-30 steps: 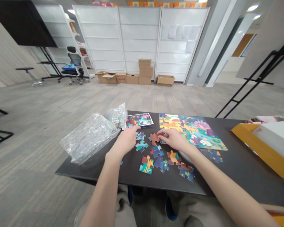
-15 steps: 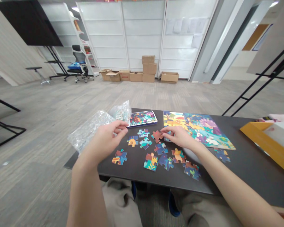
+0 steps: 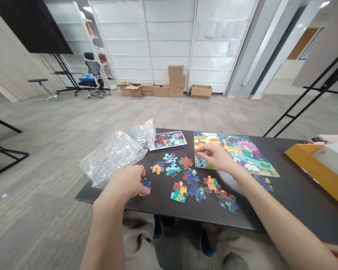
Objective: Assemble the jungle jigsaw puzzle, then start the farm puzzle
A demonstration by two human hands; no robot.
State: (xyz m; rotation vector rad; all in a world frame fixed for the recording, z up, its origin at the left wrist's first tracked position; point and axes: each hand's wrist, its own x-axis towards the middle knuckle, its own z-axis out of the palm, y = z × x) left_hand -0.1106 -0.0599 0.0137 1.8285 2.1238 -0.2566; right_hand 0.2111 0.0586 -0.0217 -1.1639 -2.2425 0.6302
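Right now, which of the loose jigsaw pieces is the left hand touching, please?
The blue piece beneath the left hand, the leftmost loose piece; the others lie apart from the hands.

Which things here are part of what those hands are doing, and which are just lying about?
In use: left hand; jigsaw piece under it; right hand; large jigsaw picture; loose jigsaw pieces; picture card.

Lying about: clear plastic wrap; yellow box; cardboard boxes; office chair.

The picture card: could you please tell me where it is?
Head view: the picture card lies at the far side of the table, between the plastic bag and the large jigsaw.
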